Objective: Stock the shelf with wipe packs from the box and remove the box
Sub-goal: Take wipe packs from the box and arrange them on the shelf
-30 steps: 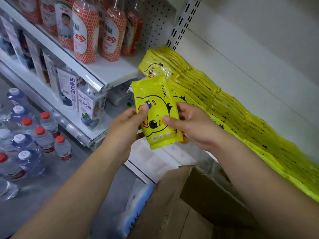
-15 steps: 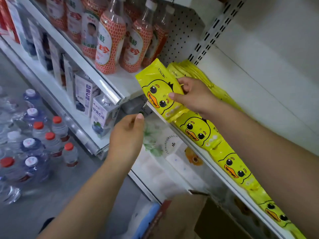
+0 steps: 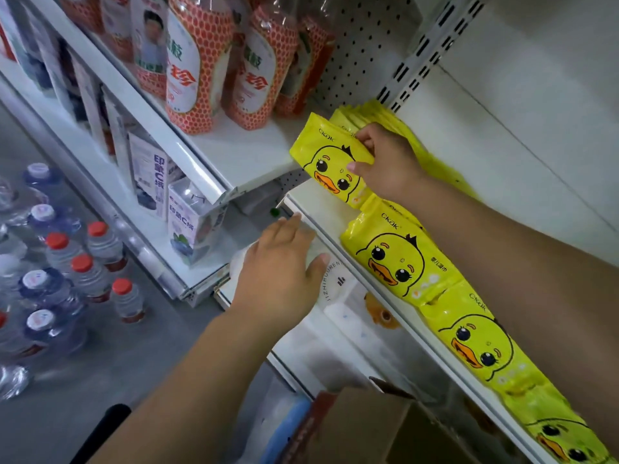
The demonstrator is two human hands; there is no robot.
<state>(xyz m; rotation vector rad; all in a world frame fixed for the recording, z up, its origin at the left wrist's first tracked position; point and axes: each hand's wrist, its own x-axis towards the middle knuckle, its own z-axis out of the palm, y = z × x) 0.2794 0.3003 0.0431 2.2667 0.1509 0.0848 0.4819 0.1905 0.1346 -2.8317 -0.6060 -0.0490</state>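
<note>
fronting a wipe pack (image 3: 330, 164) on the shelf (image 3: 323, 226)
right hand (image 3: 385, 162) pinches it against the row (image 3: 398, 259) so its duck faces out; left hand (image 3: 281, 272) relaxed, empty.

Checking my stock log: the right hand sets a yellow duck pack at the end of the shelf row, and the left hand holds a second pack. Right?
Not quite. The head view shows the left hand holding nothing, fingers relaxed, by the shelf edge. The rest stands: the right hand grips a yellow duck pack at the end of the row.
</note>
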